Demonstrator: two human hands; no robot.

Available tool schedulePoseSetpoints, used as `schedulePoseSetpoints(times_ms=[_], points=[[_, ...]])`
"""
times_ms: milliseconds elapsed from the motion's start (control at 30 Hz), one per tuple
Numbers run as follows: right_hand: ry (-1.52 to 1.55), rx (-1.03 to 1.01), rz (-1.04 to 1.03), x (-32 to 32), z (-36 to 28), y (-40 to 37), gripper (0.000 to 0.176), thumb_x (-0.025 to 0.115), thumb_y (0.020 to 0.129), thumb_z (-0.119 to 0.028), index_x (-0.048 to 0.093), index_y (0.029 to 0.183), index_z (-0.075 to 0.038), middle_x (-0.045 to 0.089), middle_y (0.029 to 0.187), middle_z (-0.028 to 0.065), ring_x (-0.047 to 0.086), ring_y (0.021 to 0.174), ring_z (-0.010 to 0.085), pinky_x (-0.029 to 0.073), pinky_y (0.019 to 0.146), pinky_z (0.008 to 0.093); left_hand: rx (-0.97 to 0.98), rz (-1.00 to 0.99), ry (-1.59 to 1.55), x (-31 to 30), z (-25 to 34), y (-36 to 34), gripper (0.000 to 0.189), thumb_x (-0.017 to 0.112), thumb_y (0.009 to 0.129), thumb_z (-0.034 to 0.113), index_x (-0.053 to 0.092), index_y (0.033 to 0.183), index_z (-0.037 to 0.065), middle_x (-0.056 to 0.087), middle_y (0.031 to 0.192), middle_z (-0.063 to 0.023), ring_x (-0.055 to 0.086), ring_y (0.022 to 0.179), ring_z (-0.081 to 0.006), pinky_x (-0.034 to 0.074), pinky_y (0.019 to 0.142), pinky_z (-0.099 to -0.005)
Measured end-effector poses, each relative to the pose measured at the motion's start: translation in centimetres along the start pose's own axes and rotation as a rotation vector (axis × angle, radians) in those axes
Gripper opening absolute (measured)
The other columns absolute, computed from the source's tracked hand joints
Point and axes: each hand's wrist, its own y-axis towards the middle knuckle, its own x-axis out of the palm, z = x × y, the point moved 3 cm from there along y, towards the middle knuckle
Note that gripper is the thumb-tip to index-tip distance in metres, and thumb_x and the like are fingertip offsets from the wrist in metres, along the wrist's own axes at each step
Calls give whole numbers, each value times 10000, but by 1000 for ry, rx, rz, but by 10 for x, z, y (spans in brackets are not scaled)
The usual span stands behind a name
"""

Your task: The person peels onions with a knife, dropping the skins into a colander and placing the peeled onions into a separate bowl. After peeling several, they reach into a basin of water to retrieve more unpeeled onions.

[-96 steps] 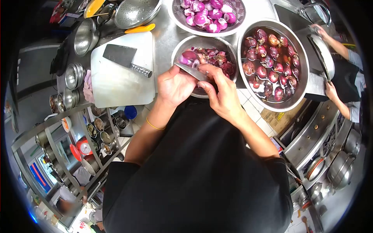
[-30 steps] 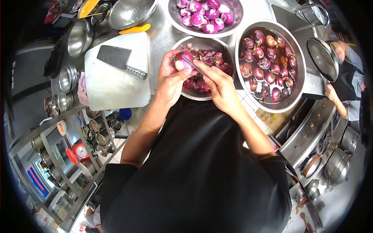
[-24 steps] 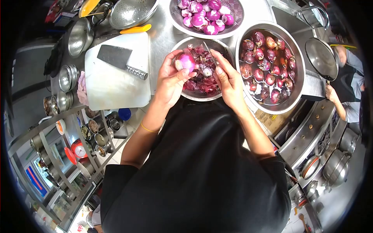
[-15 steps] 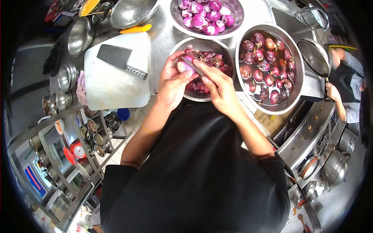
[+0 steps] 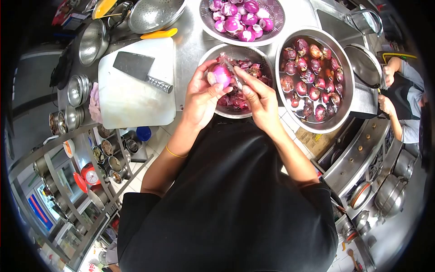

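Observation:
My left hand [image 5: 201,97] is closed round a purple onion [image 5: 219,75], over the near left part of a steel bowl [image 5: 267,59] of reddish onion skins [image 5: 251,68]. Just right of the onion, my right hand [image 5: 260,97] grips a small knife [image 5: 233,75], its blade partly hidden by the fingers. Beyond this bowl stands a colander [image 5: 277,13] of peeled purple onions [image 5: 249,19]. To the right is a large steel basin [image 5: 346,90], where unpeeled red onions [image 5: 313,93] sit in brownish water.
A white cutting board [image 5: 136,106] with a cleaver [image 5: 133,64] lies left, steel bowls [image 5: 93,43] beyond it. At the right, another person's hands [image 5: 386,105] hold a round strainer [image 5: 362,65]. A metal rack [image 5: 59,181] stands lower left, a stove [image 5: 358,154] lower right.
My right hand has shifted slightly right with the knife, leaving more of the onion's face visible. The other person's upper hand has come to the strainer.

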Motion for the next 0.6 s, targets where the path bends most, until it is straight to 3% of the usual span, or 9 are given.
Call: schedulePoseSetpoints(times_ms=[67,100,133,200,267,333,367,433,600], points=[[195,85,19,-1,3,0,400,532,886,16,550,1283,-34,619,1137,199,616,1054,272,453,923,321,11,13,-25,-3,-1,0,537,630,842,-3,398,1320,78,494,1282,-102,521,1164,-209,508,919,-374],[124,39,-44,-3,-3,1,408,523,886,19,525,1293,-13,559,1275,202,524,1225,298,391,1029,337,20,25,-48,-5,-2,0,531,622,848,-4,398,1323,77,493,1286,-100,518,1171,-209,501,929,-380],[124,39,-45,-3,-9,1,408,523,886,19,525,1293,-13,559,1275,202,524,1225,298,391,1029,337,21,25,-48,-4,-2,1,531,622,848,-4,398,1323,77,493,1286,-100,518,1171,-209,501,929,-380],[3,-48,-80,3,-19,1,425,517,886,22,505,1309,-16,564,1266,203,534,1207,317,407,1011,340,41,18,-56,-2,-2,1,522,610,856,-6,399,1325,80,490,1298,-95,514,1179,-206,483,952,-389],[-14,-86,-64,3,-18,1,442,519,886,19,501,1323,-45,601,1162,214,596,1077,332,454,920,346,40,19,-41,0,-2,1,527,611,855,-7,398,1328,84,489,1298,-93,515,1176,-208,474,962,-394],[-43,-16,-83,2,-15,1,463,525,884,19,522,1327,-113,599,937,184,603,822,300,473,766,355,42,21,-27,-1,-1,2,532,613,854,-8,397,1330,87,489,1299,-91,516,1173,-209,466,971,-399],[-43,-16,-83,2,-14,1,463,525,884,19,522,1327,-113,599,937,184,603,822,300,473,766,355,31,18,-18,-2,-1,2,532,613,852,-10,399,1329,88,491,1298,-89,518,1171,-209,466,971,-398],[-79,16,-82,2,-13,-1,486,530,882,18,536,1327,-176,504,765,134,505,651,267,447,666,359,18,9,-8,-3,-1,2,532,613,851,-12,401,1329,88,492,1298,-87,519,1168,-208,465,972,-397],[-219,28,-77,0,-7,-2,461,534,891,4,546,1319,-166,502,743,126,525,661,248,457,678,347,24,32,-1,0,-2,3,538,615,848,-18,404,1334,73,514,1271,-97,530,1154,-207,499,924,-370]])
